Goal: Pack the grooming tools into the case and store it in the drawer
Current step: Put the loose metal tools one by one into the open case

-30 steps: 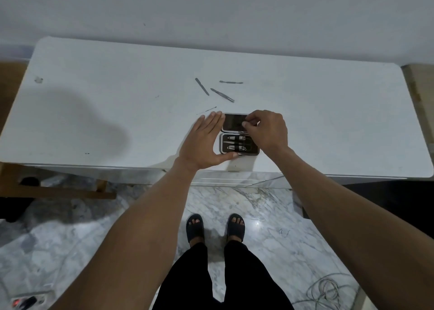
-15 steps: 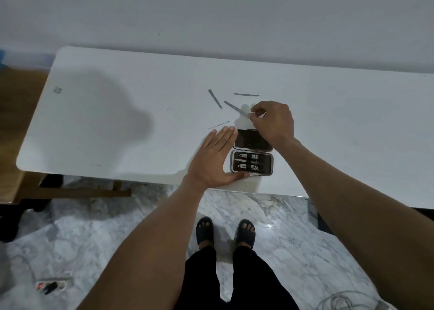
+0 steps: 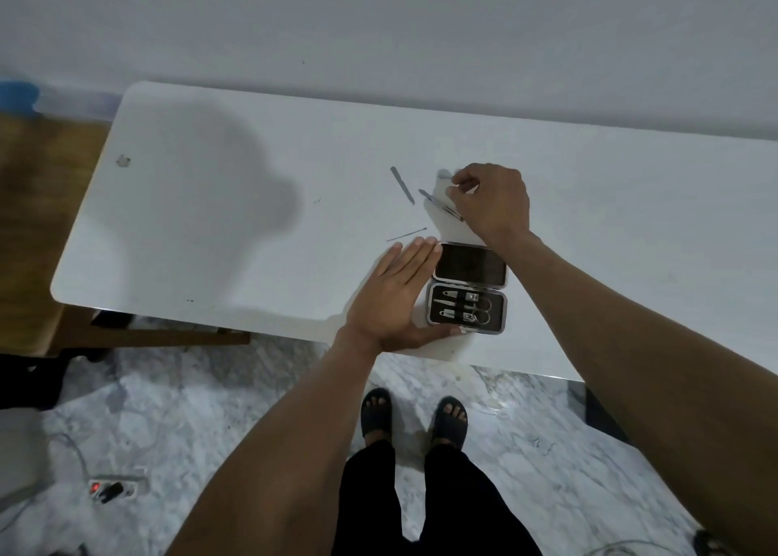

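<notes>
A small open grooming case (image 3: 468,331) lies near the front edge of the white table (image 3: 235,256), its dark lid (image 3: 469,266) folded back. Clippers and small scissors sit in its lower half. My left hand (image 3: 393,298) lies flat against the case's left side, thumb along its front edge. My right hand (image 3: 490,202) is beyond the case, fingertips pinched on the far metal tool (image 3: 444,173), seen only as a grey blur. Three loose tools lie on the table: a file (image 3: 402,185), a pointed tool (image 3: 438,204) partly under my right hand, and a thin pick (image 3: 406,234).
A wall stands right behind the table. A wooden piece of furniture (image 3: 29,218) adjoins the table's left end. On the marble floor lie a power strip (image 3: 111,490) at the left and cables (image 3: 631,549) at the right. My sandalled feet (image 3: 414,418) stand below the table edge.
My right hand has left the case lid and moved away from me to the loose tools, closing its fingertips there. My left hand stays beside the case. The camera view has shifted.
</notes>
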Demonstrator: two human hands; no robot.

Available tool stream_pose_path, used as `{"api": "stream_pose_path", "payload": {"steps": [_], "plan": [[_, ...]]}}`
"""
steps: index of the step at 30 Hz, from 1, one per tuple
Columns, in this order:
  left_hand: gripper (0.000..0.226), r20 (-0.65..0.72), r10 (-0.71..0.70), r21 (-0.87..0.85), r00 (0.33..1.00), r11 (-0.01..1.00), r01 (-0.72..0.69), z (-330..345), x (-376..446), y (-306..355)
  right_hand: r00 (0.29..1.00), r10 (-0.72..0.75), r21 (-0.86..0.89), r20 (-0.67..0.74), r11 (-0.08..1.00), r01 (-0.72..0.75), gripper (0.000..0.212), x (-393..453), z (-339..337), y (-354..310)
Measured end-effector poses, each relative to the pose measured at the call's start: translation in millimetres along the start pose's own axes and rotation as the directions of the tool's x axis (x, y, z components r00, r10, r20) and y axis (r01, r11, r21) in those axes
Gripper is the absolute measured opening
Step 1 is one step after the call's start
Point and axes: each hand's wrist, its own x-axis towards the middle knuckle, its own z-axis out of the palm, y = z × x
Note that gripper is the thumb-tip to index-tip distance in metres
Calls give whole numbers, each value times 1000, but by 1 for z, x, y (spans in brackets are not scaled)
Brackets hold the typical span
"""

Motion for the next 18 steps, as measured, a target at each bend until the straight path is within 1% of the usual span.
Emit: {"api": "stream_pose_path", "payload": {"steps": [4,8,13,18], "plan": [[116,-28,6,4,1000,1000,-6,2,1,0,1000,-16,-4,13,1000,16,19,11,7,-7],[117,-80,21,-14,997,1000,-22,5,1,-1,994,-66,-59,84,996,71,19,18,18,-19],[117,-82,22,-53,996,998,-26,6,1,-3,984,-121,-122,133,983,137,20,19,37,-32],[119,-71,1,-110,997,994,-9,6,2,-3,983,-134,-275,124,947,163,19,18,51,-39]]}}
